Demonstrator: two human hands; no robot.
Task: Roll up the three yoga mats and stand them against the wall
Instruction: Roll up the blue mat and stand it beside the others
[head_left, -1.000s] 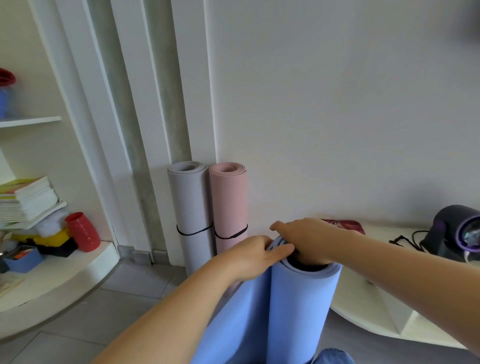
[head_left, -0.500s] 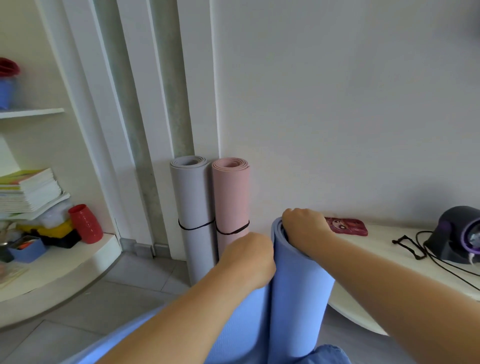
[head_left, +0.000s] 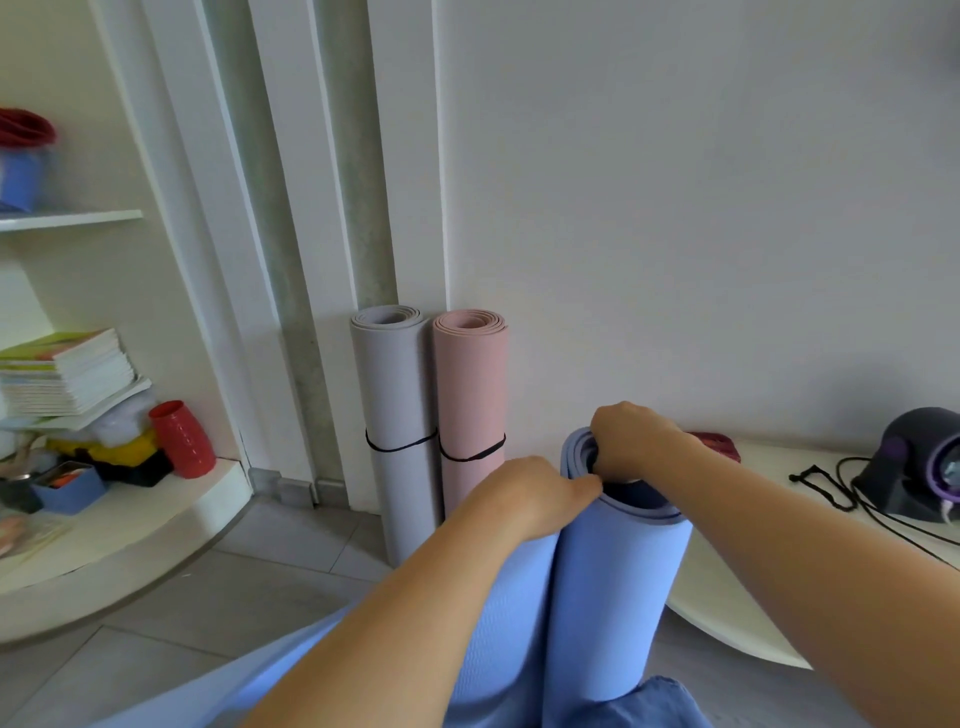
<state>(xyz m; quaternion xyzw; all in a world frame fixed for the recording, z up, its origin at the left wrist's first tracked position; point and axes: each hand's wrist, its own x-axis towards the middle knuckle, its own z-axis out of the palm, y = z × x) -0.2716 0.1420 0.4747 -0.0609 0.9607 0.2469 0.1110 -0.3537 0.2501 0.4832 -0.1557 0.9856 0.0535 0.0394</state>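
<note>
Right grip (head_left: 631, 441) curls over the top rim of the upright blue mat (head_left: 613, 597); left grip (head_left: 530, 493) holds its loose layer. Grey mat (head_left: 395, 415) and pink mat (head_left: 470, 405) stand against the wall (head_left: 675, 208).

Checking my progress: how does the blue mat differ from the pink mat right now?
The pink mat stands unheld against the wall; the blue mat is gripped by the left hand and right hand. The pink mat is fully rolled; the blue mat trails a loose tail. The pink mat wears a black band; the blue mat shows none. Both stand upright.
</note>
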